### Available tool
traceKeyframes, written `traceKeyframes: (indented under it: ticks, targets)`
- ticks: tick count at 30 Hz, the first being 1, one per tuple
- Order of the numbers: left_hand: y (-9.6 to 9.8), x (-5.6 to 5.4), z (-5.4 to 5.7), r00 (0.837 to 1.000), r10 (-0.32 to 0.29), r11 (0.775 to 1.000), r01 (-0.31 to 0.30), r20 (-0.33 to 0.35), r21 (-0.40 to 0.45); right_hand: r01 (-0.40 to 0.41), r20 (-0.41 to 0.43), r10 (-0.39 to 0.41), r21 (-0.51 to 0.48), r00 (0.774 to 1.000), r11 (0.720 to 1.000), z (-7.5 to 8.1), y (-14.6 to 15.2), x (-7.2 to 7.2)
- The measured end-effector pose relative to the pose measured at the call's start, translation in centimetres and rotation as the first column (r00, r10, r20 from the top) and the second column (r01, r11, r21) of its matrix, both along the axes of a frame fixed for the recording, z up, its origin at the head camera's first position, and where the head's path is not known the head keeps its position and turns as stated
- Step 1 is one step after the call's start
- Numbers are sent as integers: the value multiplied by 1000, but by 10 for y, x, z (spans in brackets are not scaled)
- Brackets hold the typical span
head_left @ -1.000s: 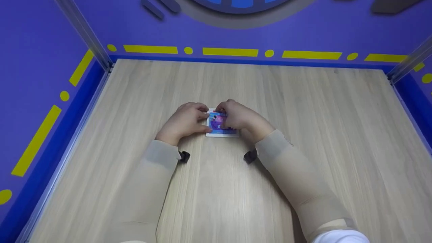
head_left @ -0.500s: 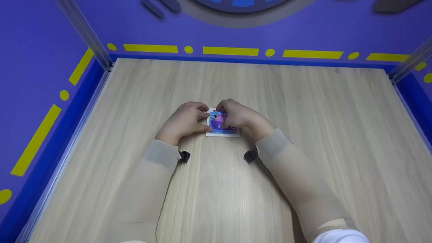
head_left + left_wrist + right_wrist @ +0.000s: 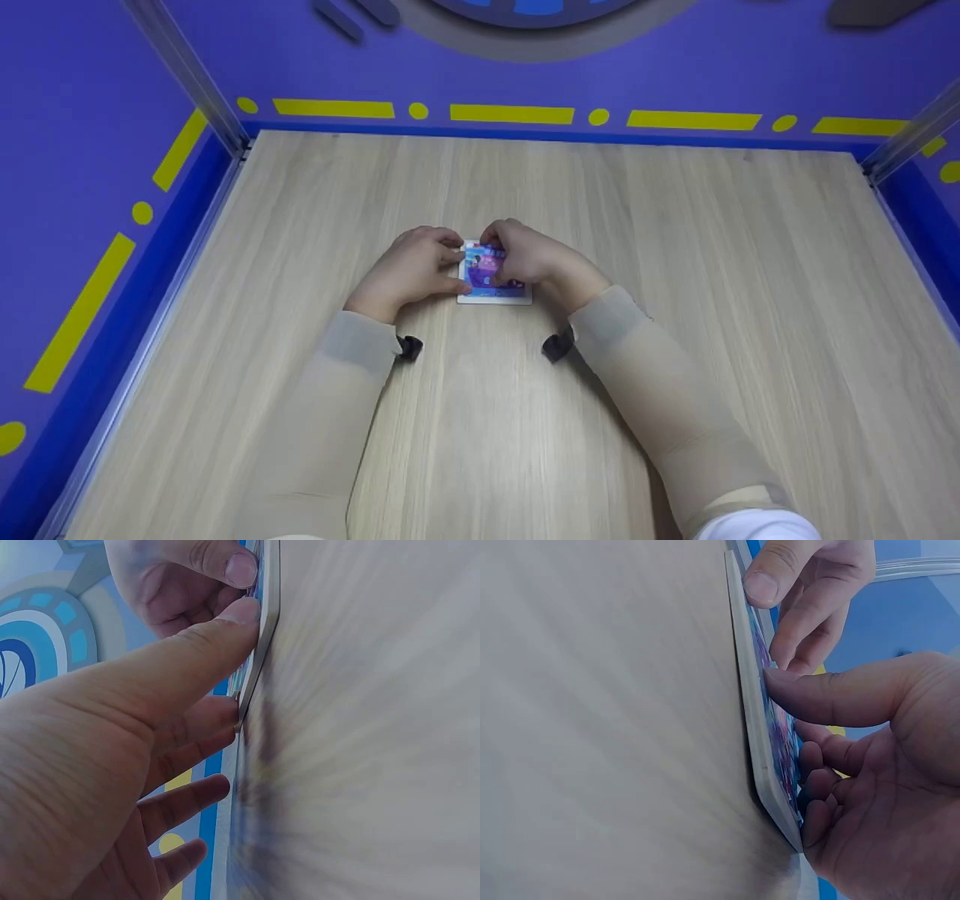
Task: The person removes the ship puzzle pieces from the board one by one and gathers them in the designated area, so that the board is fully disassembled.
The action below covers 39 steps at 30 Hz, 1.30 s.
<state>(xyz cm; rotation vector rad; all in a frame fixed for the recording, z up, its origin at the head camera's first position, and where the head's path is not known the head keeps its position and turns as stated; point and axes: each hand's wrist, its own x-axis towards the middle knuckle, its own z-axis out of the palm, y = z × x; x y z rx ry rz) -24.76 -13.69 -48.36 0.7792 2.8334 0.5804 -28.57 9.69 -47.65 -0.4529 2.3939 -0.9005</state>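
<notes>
A small, flat square picture board [image 3: 491, 299], white-rimmed with a pink, purple and blue cartoon picture, lies on the wooden table. My left hand [image 3: 414, 271] holds its left side: the thumb [image 3: 236, 613] rests on the near corner and the index fingertip is at the edge farther up. The other left fingers extend past it. My right hand [image 3: 532, 259] covers the right part of the picture, thumb [image 3: 802, 694] on its face and other fingers [image 3: 814, 784] curled at the far right side. I cannot tell if a separate piece is between them.
The pale wood table [image 3: 480, 420] spreads around both hands. Blue panels [image 3: 510, 82] with yellow dashes and dots stand along the back and sides. Metal posts [image 3: 184, 71] rise at the corners. A black wrist mount [image 3: 409, 348] shows beside each cuff.
Both hands keep nearly the same places on the board. The sheen on the picture shifts, and its upper part looks paler now.
</notes>
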Motion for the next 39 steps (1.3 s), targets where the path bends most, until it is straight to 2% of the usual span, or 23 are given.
traceKeyframes:
  ticks: [19,28,39]
  targets:
    - [-1,-2,-4,999,15,1000,-16,33,19,-4,-10,4,-10,1000,1000,-1,3,0]
    - [-1,-1,-2,999,28,999,-29,42,21,-8,-65,8,0,998,1000,-1,5,-1]
    - [0,0,-1,998,33,999,-34,53,17,-2,-72,1,-12,997,1000,-2,6,1]
